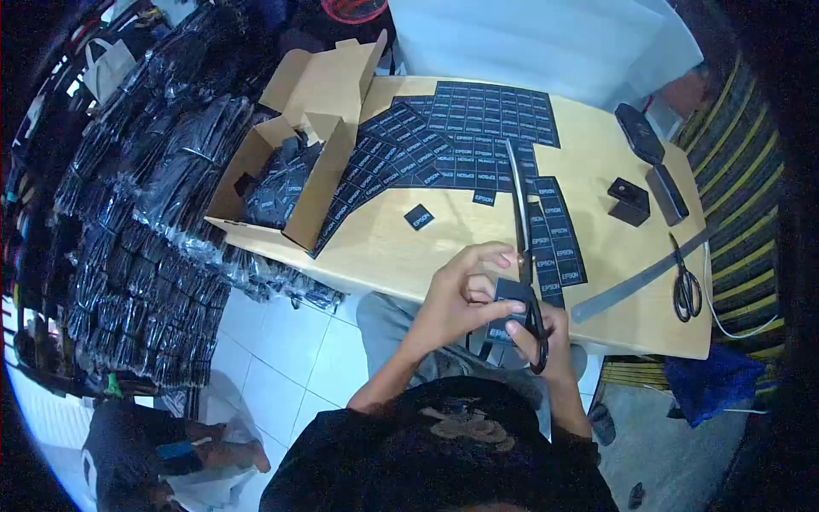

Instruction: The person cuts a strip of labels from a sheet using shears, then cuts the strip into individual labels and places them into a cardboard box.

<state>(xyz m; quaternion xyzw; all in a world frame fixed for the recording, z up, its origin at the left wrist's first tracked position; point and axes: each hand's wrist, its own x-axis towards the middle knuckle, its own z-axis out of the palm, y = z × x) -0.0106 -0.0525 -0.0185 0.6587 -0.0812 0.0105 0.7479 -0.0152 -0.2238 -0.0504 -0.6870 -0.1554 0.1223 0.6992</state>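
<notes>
My left hand (461, 294) pinches a small black label piece (500, 331) printed EPSON between thumb and fingers. My right hand (553, 341) grips the black handles of a pair of scissors (522, 222), whose long blades point up over the table. The scissors cross the label piece in this view. Just beyond my hands, a black strip of EPSON labels (563, 243) lies on the table. Two loose label squares rest farther left: a separate one (419, 217) and another (484, 196) at the edge of the overlapping label sheets (490, 115).
An open cardboard box (341, 162) with cut black pieces stands at left. On the right lie a metal ruler (631, 277), second scissors (685, 294), and a small black block (629, 203). Bagged black bundles (153, 230) fill the left side. Another person (128, 444) is at lower left.
</notes>
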